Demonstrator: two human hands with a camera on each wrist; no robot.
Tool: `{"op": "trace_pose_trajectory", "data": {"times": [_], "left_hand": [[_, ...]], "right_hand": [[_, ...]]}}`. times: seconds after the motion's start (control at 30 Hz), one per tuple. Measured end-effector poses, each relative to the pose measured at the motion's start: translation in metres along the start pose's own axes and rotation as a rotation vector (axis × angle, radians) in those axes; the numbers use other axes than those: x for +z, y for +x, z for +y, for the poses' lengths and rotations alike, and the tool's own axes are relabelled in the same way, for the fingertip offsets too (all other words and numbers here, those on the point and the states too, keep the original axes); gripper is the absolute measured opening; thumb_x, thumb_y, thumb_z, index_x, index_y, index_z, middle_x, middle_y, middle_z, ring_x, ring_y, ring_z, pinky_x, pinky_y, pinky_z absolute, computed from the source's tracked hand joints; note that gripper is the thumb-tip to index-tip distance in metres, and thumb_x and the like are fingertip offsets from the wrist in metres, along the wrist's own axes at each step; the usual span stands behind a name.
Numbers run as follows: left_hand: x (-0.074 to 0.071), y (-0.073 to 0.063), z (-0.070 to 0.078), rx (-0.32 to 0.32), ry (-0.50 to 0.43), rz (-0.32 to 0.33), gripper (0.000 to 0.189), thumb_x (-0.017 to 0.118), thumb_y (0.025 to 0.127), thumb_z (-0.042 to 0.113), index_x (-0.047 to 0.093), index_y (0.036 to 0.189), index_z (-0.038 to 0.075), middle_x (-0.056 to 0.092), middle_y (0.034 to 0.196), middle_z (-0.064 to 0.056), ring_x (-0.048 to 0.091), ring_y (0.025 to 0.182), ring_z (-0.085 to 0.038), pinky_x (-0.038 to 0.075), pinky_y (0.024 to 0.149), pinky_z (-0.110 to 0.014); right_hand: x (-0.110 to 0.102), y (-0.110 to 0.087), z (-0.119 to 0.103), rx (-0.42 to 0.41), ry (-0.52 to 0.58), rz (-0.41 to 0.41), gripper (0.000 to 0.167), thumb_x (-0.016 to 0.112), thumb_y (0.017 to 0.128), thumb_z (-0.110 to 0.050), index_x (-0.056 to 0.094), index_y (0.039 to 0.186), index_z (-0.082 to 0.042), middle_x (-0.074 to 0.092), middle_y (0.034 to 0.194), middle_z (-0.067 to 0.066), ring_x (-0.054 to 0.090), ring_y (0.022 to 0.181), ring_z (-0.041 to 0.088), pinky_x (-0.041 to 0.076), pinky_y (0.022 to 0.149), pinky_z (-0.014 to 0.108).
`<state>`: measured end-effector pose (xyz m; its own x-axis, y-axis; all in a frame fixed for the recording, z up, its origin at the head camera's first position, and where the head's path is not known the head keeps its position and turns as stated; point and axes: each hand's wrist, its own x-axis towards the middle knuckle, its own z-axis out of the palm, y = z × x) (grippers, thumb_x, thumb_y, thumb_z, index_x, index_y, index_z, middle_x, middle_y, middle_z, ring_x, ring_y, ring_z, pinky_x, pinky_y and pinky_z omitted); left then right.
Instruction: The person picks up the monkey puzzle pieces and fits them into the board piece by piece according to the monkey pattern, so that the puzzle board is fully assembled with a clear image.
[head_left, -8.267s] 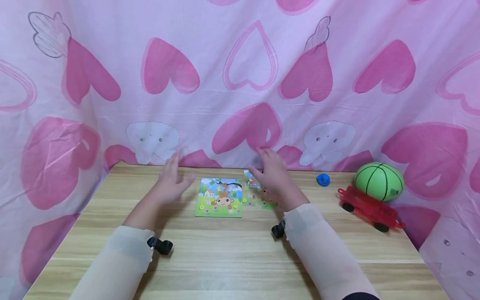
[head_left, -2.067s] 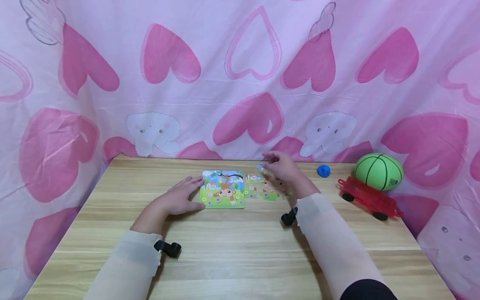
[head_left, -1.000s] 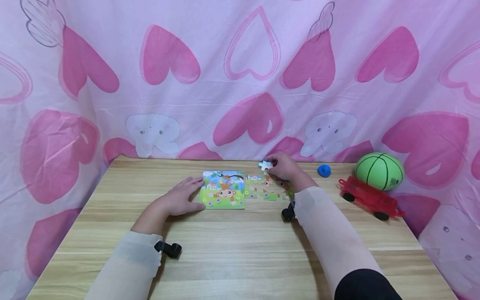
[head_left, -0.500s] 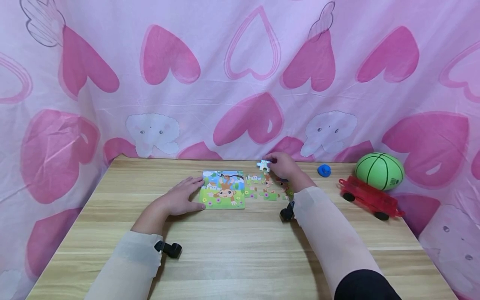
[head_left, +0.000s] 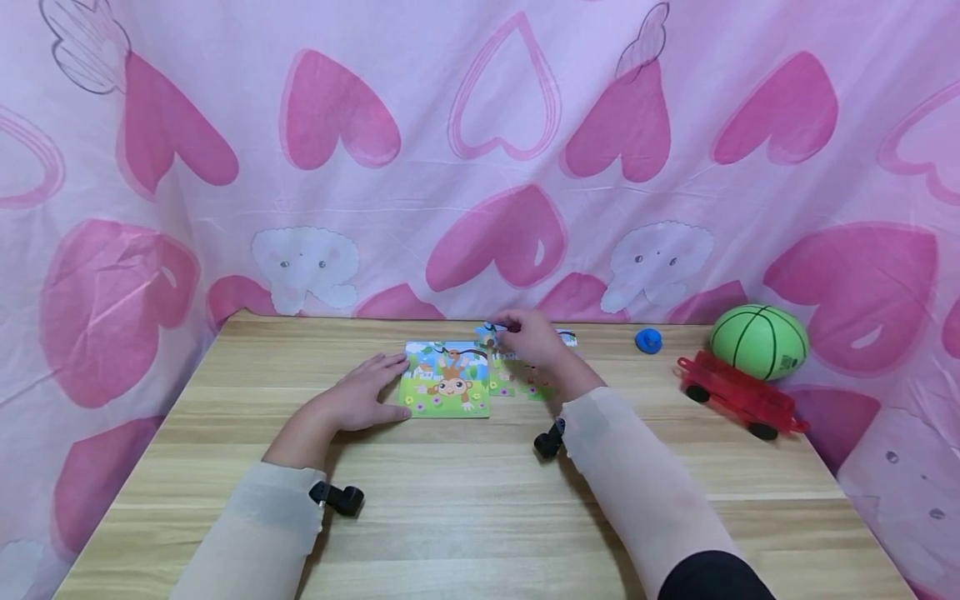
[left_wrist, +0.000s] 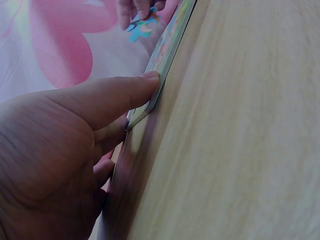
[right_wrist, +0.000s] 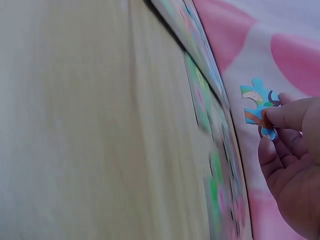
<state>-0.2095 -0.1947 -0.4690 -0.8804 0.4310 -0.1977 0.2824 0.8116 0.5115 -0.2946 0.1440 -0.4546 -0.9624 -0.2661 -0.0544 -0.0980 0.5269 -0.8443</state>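
A square picture board (head_left: 444,380) with a hanging monkey lies near the back of the table. My left hand (head_left: 363,393) rests against its left side; in the left wrist view the straight thumb (left_wrist: 120,95) touches the edge near a corner. My right hand (head_left: 534,340) pinches a blue jigsaw piece (right_wrist: 260,102) between thumb and fingers, raised above the board's far right corner. Right of the board lie loose jigsaw pieces (head_left: 502,387), green with flowers and monkey parts, partly hidden under the right hand. Another piece (head_left: 567,337) shows behind the right wrist.
Farther right on the wooden table (head_left: 450,517) sit a small blue toy (head_left: 648,341), a red toy wagon (head_left: 738,396) with black wheels and a green ball (head_left: 759,342). A pink heart-print curtain (head_left: 480,167) hangs along the back edge.
My right hand has picked up a blue piece and carried it left toward the board's top right corner. Earlier my left hand came down onto the board's left side; it stays there.
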Motion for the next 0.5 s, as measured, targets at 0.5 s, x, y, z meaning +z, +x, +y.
{"op": "trace_pose_trajectory", "data": {"times": [0.5], "left_hand": [[0.000,0.001,0.002,-0.013,0.001,-0.011,0.091,0.075,0.097,0.050,0.031,0.171,0.019,0.020,0.182,-0.002,0.007,0.169,-0.042,0.014,0.133,-0.071]], "right_hand": [[0.044,0.008,-0.023,-0.045,-0.062,-0.046,0.030,0.068,0.105,-0.017,0.075,0.133,-0.025,0.071,0.130,0.001,0.062,0.115,0.021,0.055,0.101,0.039]]}}
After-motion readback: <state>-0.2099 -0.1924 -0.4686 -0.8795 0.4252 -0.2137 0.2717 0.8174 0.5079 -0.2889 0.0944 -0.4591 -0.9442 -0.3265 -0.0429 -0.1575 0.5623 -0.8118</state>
